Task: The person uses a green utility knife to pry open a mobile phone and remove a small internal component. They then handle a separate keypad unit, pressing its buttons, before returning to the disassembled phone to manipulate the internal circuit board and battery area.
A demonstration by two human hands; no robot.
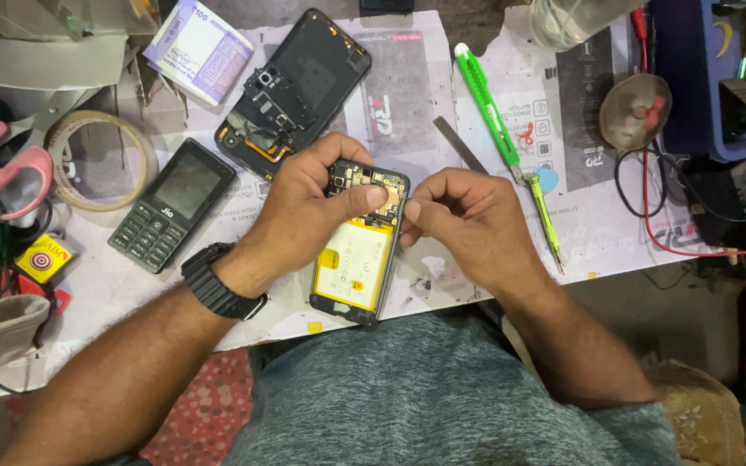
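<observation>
Both hands meet over an opened smartphone (pixel 360 250) at the near edge of the worktable (pixel 614 233). Left hand (pixel 308 207), with a black wristwatch (pixel 217 280) on its wrist, closes around the phone from the left side, and its thumb presses on the upper part, beside the circuit board. Right hand (pixel 468 220) comes from the right; its fingers are curled narrow and the fingertips touch the top right corner of the phone, but I cannot tell if they pinch some small part.

The phone lies between the two hands, with its back removed, so the yellow battery (pixel 355 263) shows in the lower half. Its long axis runs almost away from the person, a little tilted: the top end points away and slightly right, the bottom end points to the person's body.

Behind the hands lies a black back cover (pixel 304 82). To the left is a black keypad phone (pixel 170 203), near a tape roll (pixel 101 160). To the right lie a green cutter knife (pixel 487 103) and a thin yellow-green screwdriver (pixel 545 220)
</observation>
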